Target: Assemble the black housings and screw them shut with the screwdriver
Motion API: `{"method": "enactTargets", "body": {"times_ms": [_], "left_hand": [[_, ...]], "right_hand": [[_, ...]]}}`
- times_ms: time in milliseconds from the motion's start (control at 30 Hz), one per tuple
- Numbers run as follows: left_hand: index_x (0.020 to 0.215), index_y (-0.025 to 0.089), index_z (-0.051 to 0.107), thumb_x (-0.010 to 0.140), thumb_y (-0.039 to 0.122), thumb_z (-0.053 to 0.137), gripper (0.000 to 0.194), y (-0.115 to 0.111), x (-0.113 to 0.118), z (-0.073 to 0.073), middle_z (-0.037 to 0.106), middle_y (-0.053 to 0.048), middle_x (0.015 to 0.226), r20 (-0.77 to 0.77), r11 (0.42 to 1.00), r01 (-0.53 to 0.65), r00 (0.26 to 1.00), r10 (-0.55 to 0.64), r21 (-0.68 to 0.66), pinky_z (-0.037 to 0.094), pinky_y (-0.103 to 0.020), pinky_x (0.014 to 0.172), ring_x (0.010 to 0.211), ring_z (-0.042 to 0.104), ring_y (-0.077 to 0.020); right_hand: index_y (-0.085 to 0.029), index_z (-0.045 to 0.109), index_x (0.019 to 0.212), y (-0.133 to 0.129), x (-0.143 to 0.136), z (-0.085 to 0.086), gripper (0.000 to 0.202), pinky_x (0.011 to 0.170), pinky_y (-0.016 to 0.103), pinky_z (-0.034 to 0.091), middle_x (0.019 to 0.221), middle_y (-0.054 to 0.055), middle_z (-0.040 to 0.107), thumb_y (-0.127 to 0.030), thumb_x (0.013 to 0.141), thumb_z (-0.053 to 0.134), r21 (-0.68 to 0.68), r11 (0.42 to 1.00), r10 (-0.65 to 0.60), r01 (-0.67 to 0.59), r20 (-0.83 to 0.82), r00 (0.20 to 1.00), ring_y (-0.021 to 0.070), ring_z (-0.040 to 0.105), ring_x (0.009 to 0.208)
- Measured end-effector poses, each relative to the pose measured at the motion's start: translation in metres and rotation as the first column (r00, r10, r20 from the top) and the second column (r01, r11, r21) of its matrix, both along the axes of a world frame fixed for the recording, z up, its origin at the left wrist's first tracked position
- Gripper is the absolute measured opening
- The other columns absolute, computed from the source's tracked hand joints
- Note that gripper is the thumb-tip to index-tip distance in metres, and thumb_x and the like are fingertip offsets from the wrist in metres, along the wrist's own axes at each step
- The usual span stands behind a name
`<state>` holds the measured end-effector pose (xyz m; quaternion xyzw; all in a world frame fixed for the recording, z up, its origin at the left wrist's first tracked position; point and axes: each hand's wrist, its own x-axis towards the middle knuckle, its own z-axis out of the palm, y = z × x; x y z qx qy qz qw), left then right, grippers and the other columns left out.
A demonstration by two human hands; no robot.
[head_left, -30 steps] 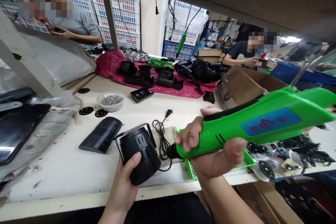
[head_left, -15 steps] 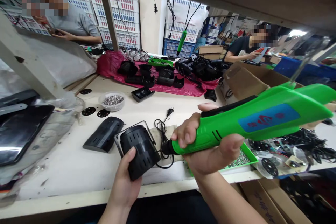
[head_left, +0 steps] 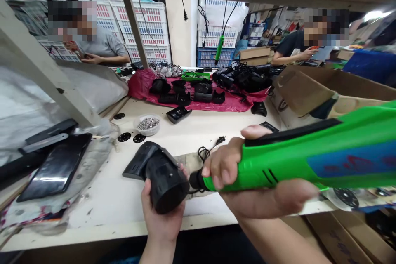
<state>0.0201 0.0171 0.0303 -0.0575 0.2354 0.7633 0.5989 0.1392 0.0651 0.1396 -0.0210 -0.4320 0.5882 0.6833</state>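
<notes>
Left hand (head_left: 162,218) fingers wrapped round black housing (head_left: 166,181), held above tabletop (head_left: 102,210) edge. Right hand (head_left: 247,181) fingers clenched on green screwdriver (head_left: 309,156), tip at housing's side. Risk: tip skids off, housing twists in grip.

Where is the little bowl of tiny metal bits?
The bowl of small metal pieces sits on the white workbench, left of centre, just right of two black discs and before the red cloth.
</notes>
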Motion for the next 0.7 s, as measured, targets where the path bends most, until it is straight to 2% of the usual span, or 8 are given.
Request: {"method": "enactTargets", "body": {"times_ms": [67,133,233,333,433,567,633,700], "left_hand": [[0.1,0.013,0.072,0.068,0.053,0.061,0.052,0.001,0.001,0.004,0.075,-0.015,0.099,-0.003,0.998,-0.019,1.0,0.019,-0.06,0.058,-0.031,0.077,0.088,0.072,-0.0247],[0.105,0.012,0.07,0.069,0.055,0.06,0.056,0.001,0.003,0.007,0.074,-0.016,0.101,-0.024,0.992,-0.038,0.999,0.035,-0.124,0.057,-0.032,0.079,0.089,0.071,-0.0248],[0.111,0.015,0.067,0.072,0.053,0.062,0.055,0.0,0.007,0.006,0.075,-0.014,0.101,-0.09,0.981,-0.082,0.994,0.067,-0.177,0.056,-0.032,0.08,0.091,0.071,-0.025],[0.116,0.019,0.065,0.072,0.047,0.064,0.052,0.0,0.011,0.005,0.075,-0.009,0.1,-0.133,0.98,-0.1,0.988,0.077,-0.173,0.056,-0.033,0.081,0.091,0.071,-0.0254],[0.113,0.021,0.066,0.071,0.045,0.065,0.049,0.0,0.011,0.007,0.076,-0.007,0.096,-0.144,0.981,-0.095,0.987,0.07,-0.171,0.057,-0.034,0.079,0.089,0.072,-0.0256],[0.101,0.02,0.07,0.069,0.042,0.067,0.039,-0.001,0.01,0.008,0.077,-0.006,0.087,-0.145,0.979,-0.067,0.989,0.039,-0.195,0.058,-0.027,0.065,0.08,0.072,-0.0228],[0.1,0.018,0.07,0.07,0.042,0.068,0.039,-0.001,0.01,0.006,0.077,-0.008,0.09,-0.156,0.975,-0.06,0.987,0.027,-0.214,0.057,-0.026,0.067,0.083,0.072,-0.0222],[0.105,0.017,0.069,0.071,0.042,0.07,0.043,0.0,0.013,0.002,0.076,-0.009,0.099,-0.191,0.973,-0.054,0.982,0.011,-0.223,0.057,-0.027,0.075,0.093,0.07,-0.0229]], "right_hand": [[-0.026,0.067,0.1,-0.005,0.006,-0.002,0.043,0.048,0.029,0.052,0.054,-0.004,0.06,-0.059,0.073,0.074,-0.006,1.0,0.001,-0.001,0.033,0.999,0.0129,0.054,0.042],[-0.025,0.067,0.1,-0.007,0.012,-0.002,0.043,0.048,0.029,0.052,0.054,-0.003,0.061,-0.059,0.074,0.073,-0.009,1.0,-0.009,0.01,0.055,0.998,0.013,0.054,0.041],[-0.024,0.068,0.098,-0.007,0.02,0.002,0.043,0.046,0.029,0.052,0.053,-0.003,0.06,-0.059,0.074,0.073,-0.014,0.999,-0.037,0.038,0.069,0.997,0.0137,0.054,0.04],[-0.025,0.068,0.095,-0.004,0.021,0.007,0.037,0.046,0.031,0.053,0.052,-0.003,0.059,-0.057,0.077,0.071,0.001,0.995,-0.1,0.1,0.091,0.991,0.0139,0.053,0.04],[-0.025,0.066,0.097,0.001,0.014,0.006,0.038,0.047,0.032,0.054,0.053,-0.004,0.058,-0.058,0.077,0.07,0.063,0.986,-0.159,0.155,0.064,0.985,0.014,0.051,0.041],[-0.025,0.065,0.099,0.008,0.002,-0.002,0.043,0.046,0.031,0.052,0.054,-0.006,0.056,-0.062,0.077,0.066,0.105,0.981,-0.174,0.166,0.075,0.982,0.0132,0.05,0.039],[-0.024,0.065,0.099,0.008,0.003,-0.003,0.043,0.046,0.032,0.052,0.054,-0.005,0.055,-0.061,0.077,0.065,0.115,0.976,-0.195,0.183,0.104,0.975,0.0134,0.05,0.039],[-0.024,0.065,0.099,0.004,0.01,0.0,0.041,0.049,0.033,0.052,0.055,-0.004,0.057,-0.058,0.075,0.069,0.118,0.969,-0.232,0.218,0.121,0.965,0.0142,0.051,0.042]]}}
